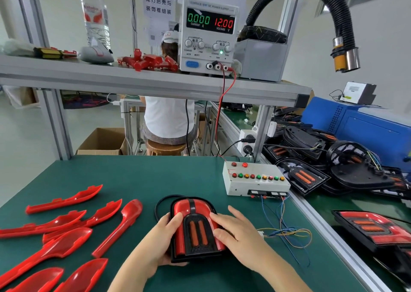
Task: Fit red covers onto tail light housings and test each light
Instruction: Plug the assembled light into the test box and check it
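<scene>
**Cover seated on the bench, test not yet run**

Head view: We look down on a green mat where one tail light housing lies flat between our two hands, close to the near edge and just right of centre. A red cover sits on it, wrapping both flanks of the black centre panel. The left hand grips the housing's left edge, thumb on top of the cover and fingers curled underneath. The right hand lies flat, fingers straight and pressing down on the cover's right flank; it holds nothing.

The housing's long axis runs straight away from us, rounded end far and broad end near. Thin wires trail off to the right, towards the test box with its row of coloured buttons, which stands well apart at the far right. We judge that the right hand is the nearer one for the test (the left can steady the part).

On the shelf above, the power supply shows 12.00 volts and 0.000 amps, so we take it that no lamp draws current yet. Spare red covers lie spread over the mat to the left; black housings are heaped beyond the right rail.
</scene>
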